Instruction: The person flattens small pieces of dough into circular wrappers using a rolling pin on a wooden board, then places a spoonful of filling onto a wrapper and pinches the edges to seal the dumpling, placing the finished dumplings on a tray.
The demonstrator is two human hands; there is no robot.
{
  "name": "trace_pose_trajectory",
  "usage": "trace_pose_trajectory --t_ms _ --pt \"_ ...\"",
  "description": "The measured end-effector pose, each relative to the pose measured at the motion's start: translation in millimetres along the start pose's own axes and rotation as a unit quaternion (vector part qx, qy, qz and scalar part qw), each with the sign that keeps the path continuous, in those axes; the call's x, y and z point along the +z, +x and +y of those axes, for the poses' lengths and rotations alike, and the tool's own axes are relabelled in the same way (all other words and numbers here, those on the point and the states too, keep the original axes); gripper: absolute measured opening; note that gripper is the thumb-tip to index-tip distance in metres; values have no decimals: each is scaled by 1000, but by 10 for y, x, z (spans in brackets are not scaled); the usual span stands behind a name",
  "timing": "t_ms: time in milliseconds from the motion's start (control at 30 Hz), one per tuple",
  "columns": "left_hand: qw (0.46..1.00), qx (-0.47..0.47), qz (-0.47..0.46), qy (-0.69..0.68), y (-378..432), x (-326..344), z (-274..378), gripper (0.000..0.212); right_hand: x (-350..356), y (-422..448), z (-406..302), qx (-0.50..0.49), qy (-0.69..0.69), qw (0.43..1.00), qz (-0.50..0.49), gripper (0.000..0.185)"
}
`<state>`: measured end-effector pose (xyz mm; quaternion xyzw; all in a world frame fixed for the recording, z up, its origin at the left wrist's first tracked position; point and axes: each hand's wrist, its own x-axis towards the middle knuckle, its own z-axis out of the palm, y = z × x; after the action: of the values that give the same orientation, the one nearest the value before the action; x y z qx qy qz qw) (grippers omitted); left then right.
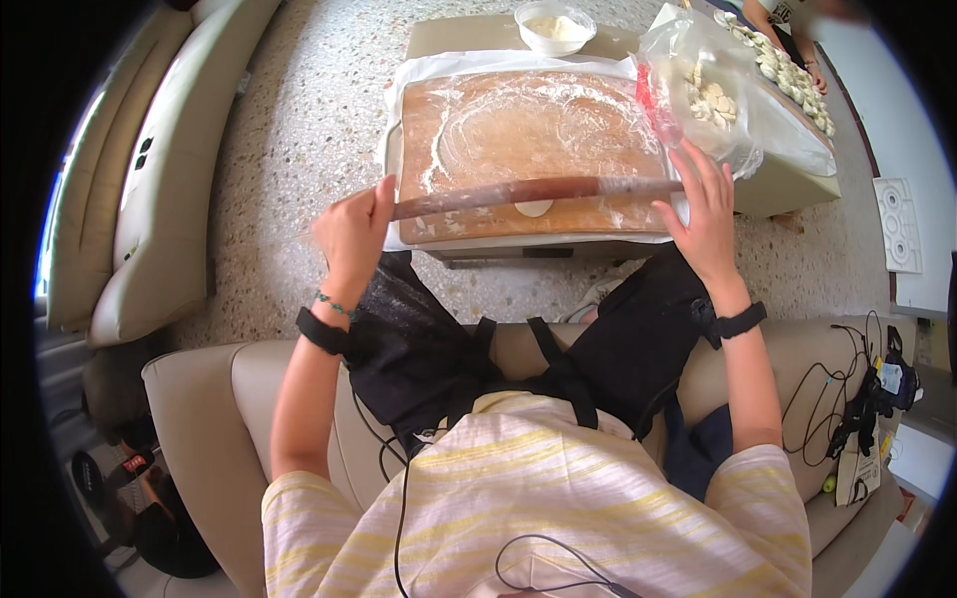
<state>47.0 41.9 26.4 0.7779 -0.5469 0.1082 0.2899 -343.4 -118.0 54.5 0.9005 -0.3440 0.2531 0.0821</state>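
A long dark wooden rolling pin [534, 191], dusted with flour, spans the near part of a floured wooden board [523, 142]. My left hand [357, 224] is closed around the pin's left end, just past the board's left edge. At the other end, my right hand [701, 205] has its fingers spread, with the pin's tip between thumb and fingers; whether it grips the tip is not plain. A small round of dough [534, 208] lies on the board, partly hidden under the pin's middle. Flour traces a broad ring on the board behind the pin.
Behind the board stands a clear plastic bowl of flour [555, 30]. To the right, a plastic bag [673, 52] surrounds pieces of dough [712, 101]. Further right, rows of shaped dough pieces [792, 75] lie on a board, beside another person's hand [818, 77].
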Motion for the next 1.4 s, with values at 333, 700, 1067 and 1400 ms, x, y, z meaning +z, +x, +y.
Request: trace_pose_trajectory --t_ms 333,700,1067,1400 --pt "950 -260 52 -166 -125 15 -395 62 430 247 -980 -185 115 960 -178 81" --pt "960 -247 23 -129 -207 37 -239 57 986 730 -366 179 -39 960 -213 90" --pt "950 -231 5 -213 -9 182 -37 56 759 424 -1476 50 81 984 -148 88" --pt "960 -205 -8 -192 -22 250 21 55 516 139 -1475 48 84 988 -117 85"
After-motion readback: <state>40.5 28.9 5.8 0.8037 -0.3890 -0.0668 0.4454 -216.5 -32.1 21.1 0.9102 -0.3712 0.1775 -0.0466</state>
